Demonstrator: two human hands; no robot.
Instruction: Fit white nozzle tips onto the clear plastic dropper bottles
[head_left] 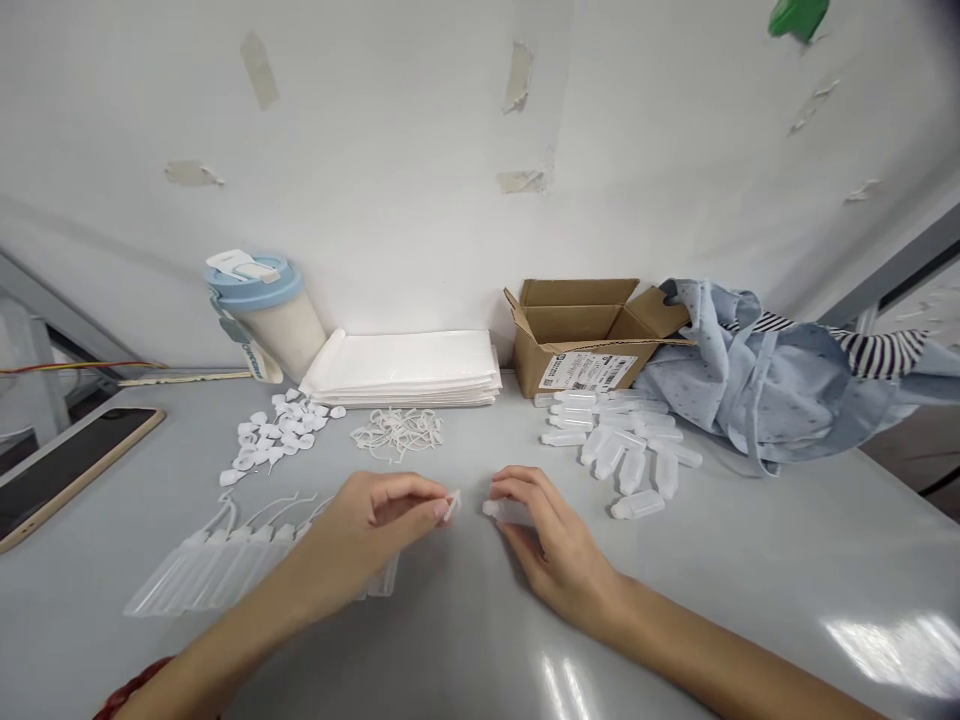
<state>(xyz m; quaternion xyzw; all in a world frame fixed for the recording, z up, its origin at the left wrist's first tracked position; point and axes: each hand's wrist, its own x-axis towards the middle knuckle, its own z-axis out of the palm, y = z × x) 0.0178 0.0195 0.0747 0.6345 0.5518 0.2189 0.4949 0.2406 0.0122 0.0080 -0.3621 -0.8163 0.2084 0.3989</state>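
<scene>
Near the middle of the table point(465, 640), the bottle point(514, 513) has its long axis sideways, neck point(490, 508) pointing left, clamped in the grip of the arched right hand point(553, 545). The left hand point(386, 515), fingers curled, pinches a white piece point(453, 505) apart from the neck.

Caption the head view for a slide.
The left hand pinches a small white piece; the right hand holds a cylindrical translucent plastic bottle over a smooth grey table.

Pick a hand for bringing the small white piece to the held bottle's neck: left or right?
Left hand, I'd say: it pinches the small white piece just across from the neck of the bottle, which the right hand holds.
</scene>
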